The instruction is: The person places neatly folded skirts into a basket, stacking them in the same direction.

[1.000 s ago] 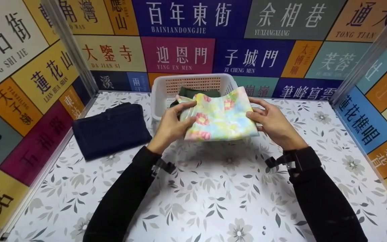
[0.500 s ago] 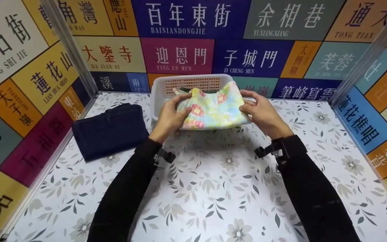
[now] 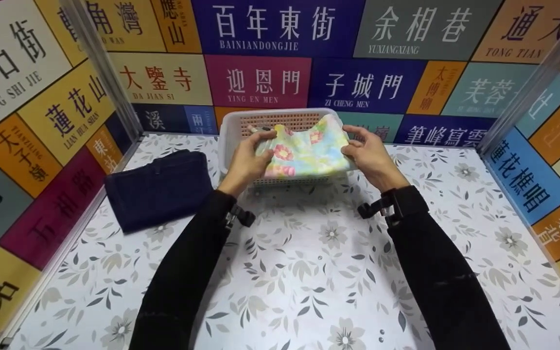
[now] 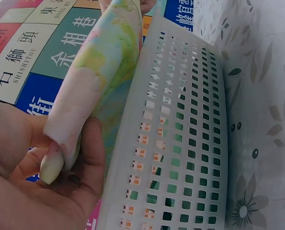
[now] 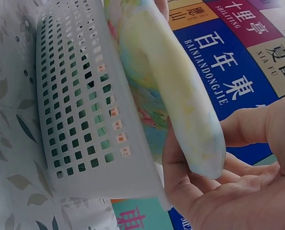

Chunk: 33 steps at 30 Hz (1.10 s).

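Note:
Both hands hold a folded floral cloth (image 3: 309, 150), pastel with pink flowers, over the white perforated basket (image 3: 231, 131). My left hand (image 3: 250, 160) pinches its left edge between thumb and fingers. At the opposite edge, my right hand (image 3: 370, 155) grips it the same way. In the left wrist view the folded end of the cloth (image 4: 85, 91) lies between thumb and fingers, beside the basket wall (image 4: 180, 143). The right wrist view has the thick fold of the cloth (image 5: 180, 96) in the fingers just above the basket rim. Most of the basket's inside is hidden by the cloth.
A folded navy garment (image 3: 161, 189) lies on the table to the left of the basket. The table (image 3: 280, 272) has a white cover printed with grey leaves. Panels with printed street names (image 3: 260, 80) stand behind and at both sides.
Both hands have carried the floral cloth away from me and slightly left, over the basket. The dark green cloth seen in the basket earlier is now mostly covered. The navy garment has stayed put.

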Tool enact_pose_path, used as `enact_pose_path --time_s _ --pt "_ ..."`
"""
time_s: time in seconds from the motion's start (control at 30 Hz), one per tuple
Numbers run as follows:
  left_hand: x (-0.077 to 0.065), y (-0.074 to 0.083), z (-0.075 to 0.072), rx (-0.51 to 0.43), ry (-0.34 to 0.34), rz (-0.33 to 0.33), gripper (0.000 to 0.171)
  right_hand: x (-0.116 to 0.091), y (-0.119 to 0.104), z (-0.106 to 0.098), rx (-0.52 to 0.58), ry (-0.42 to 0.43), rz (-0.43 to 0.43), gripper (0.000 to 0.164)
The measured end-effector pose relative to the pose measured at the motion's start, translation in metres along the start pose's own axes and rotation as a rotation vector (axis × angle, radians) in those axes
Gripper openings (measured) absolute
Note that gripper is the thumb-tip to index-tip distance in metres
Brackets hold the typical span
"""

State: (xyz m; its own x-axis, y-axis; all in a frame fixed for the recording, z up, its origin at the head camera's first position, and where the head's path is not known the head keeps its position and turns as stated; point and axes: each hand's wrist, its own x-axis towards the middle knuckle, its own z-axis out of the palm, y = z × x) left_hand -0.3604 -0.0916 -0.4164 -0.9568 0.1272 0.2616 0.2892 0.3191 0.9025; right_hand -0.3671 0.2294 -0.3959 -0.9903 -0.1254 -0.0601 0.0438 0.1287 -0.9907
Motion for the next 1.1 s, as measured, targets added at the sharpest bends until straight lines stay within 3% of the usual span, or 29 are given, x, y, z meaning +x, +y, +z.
enact_pose_path --time_s 0.3,0.57,0.7,0.9,1.0,1.1 --pt "0.009 -0.003 0.002 -0.03 0.016 -0.025 0.051 0.013 0.004 0.005 -0.018 0.045 -0.011 0.069" --pt "0.02 -0.007 0.002 0.003 0.044 -0.036 0.048 0.032 0.01 0.018 -0.058 0.094 -0.085 0.048" --pt "0.023 -0.01 0.003 -0.027 0.028 -0.027 0.051 0.037 0.012 0.022 -0.126 0.076 -0.119 0.041" --pt "0.029 -0.015 0.001 -0.077 -0.015 -0.005 0.061 0.044 0.012 0.027 -0.289 0.039 -0.177 0.044" --pt "0.031 -0.016 0.0 0.015 -0.019 -0.005 0.061 0.047 0.011 0.028 -0.389 0.005 -0.187 0.049" --pt "0.032 -0.017 -0.003 0.194 -0.014 -0.039 0.059 0.048 0.01 0.028 -0.527 -0.015 -0.182 0.054"
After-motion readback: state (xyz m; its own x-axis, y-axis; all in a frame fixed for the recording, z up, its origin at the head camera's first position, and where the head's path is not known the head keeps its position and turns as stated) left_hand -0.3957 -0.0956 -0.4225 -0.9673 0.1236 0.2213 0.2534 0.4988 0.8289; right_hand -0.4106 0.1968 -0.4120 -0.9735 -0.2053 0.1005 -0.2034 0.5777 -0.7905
